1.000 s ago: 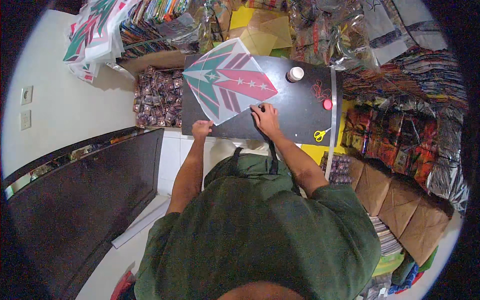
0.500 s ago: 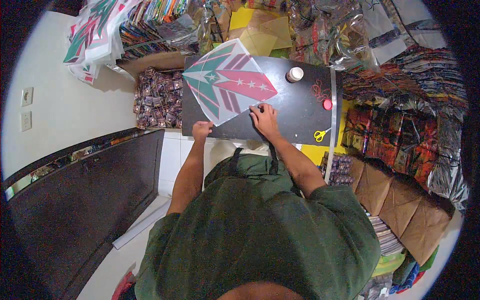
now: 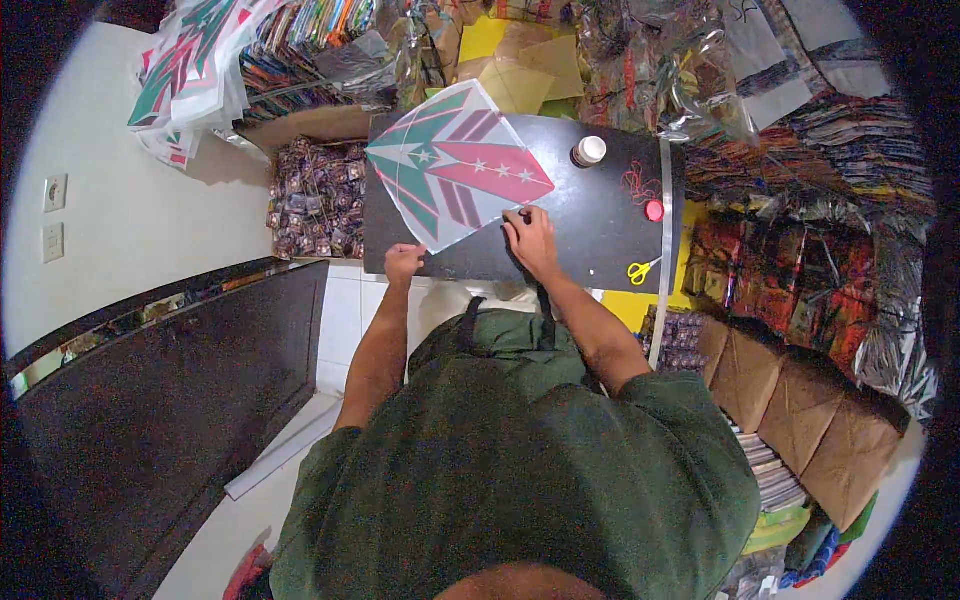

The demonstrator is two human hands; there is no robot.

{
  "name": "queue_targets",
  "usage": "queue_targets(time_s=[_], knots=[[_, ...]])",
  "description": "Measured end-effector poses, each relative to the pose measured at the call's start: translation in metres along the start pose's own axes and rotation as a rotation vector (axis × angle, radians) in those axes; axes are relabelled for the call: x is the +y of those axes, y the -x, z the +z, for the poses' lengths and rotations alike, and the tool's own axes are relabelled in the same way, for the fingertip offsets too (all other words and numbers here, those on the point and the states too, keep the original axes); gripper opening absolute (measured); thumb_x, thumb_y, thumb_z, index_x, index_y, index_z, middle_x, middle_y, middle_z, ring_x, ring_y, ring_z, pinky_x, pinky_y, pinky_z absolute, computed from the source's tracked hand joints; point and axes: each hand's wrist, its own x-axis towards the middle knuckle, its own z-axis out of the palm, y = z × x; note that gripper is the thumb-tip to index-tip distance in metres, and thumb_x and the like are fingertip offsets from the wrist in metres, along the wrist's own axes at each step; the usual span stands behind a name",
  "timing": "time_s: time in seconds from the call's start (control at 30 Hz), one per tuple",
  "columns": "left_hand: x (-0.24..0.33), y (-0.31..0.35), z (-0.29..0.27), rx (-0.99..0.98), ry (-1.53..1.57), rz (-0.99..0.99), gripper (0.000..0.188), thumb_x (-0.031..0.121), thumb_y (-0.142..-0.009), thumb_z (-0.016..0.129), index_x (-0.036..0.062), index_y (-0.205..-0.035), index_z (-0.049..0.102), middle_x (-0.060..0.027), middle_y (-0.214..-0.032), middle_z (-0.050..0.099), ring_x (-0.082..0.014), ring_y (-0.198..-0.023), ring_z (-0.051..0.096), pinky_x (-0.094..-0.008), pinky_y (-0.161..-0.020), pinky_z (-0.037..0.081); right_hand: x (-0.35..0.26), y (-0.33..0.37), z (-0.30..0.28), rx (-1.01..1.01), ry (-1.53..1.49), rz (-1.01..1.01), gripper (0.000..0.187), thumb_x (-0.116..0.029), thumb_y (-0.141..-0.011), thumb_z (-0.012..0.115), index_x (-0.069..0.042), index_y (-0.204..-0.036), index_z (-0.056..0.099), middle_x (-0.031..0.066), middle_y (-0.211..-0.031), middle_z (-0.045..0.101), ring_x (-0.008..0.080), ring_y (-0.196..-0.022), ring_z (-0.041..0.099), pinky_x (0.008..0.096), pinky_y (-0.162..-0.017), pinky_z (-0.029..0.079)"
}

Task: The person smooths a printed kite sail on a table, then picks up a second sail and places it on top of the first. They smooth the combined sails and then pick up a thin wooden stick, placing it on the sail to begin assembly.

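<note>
A diamond-shaped kite (image 3: 490, 165) of thin white sheet, patterned in green and red with white stars, lies tilted on the dark tabletop (image 3: 600, 235). Its lower corner is pinched in my left hand (image 3: 404, 262) at the table's front edge. My right hand (image 3: 532, 242) rests on the table beside the kite's lower right edge. The fingers there are bent and somewhat apart, with the tips at that edge; whether they press on it is too small to tell. A thin line runs along the kite's length.
On the table's right are a white-lidded jar (image 3: 590, 151), tangled red thread (image 3: 638, 182), a round red cap (image 3: 654, 210) and yellow scissors (image 3: 641, 271). Small packets fill a box (image 3: 318, 200) on the left. Stacked wrapped goods (image 3: 800, 230) crowd the right; more printed sheets (image 3: 195, 80) hang far left.
My right hand has shifted very slightly along the kite's edge. The left hand keeps its pinch and the kite lies almost as before.
</note>
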Motion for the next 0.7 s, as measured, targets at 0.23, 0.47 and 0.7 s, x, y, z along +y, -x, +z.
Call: queue_targets(time_s=[0.23, 0.47, 0.7], knots=[[0.0, 0.0, 0.0, -0.021, 0.054, 0.031, 0.03, 0.022, -0.076, 0.089, 0.0011, -0.085, 0.07, -0.0075, -0.078, 0.075, -0.0136, -0.059, 0.068, -0.0283, -0.056, 0.055, 0.013, -0.007, 0.0, 0.088, 0.028, 0.103, 0.029, -0.027, -0.093, 0.068, -0.013, -0.119, 0.071, 0.0167, -0.117, 0.057, 0.0354, -0.11, 0.054, 0.0477, -0.093, 0.047], [-0.006, -0.007, -0.001, -0.021, 0.005, 0.037, 0.032, 0.024, -0.075, 0.09, 0.0017, -0.087, 0.07, -0.007, -0.078, 0.075, -0.0135, -0.059, 0.068, -0.0279, -0.056, 0.055, 0.007, -0.003, -0.002, 0.037, 0.004, 0.096, 0.03, -0.027, -0.094, 0.067, -0.012, -0.12, 0.07, 0.0184, -0.117, 0.056, 0.036, -0.111, 0.054, 0.0502, -0.093, 0.046], [-0.001, -0.002, 0.001, 0.002, 0.022, 0.015, 0.032, 0.023, -0.074, 0.091, 0.0018, -0.086, 0.07, -0.0065, -0.074, 0.073, -0.0134, -0.058, 0.068, -0.0272, -0.056, 0.054, 0.014, -0.007, 0.0, 0.179, -0.081, 0.191, 0.029, -0.026, -0.094, 0.068, -0.013, -0.12, 0.071, 0.0161, -0.117, 0.057, 0.0355, -0.111, 0.053, 0.0505, -0.096, 0.044]])
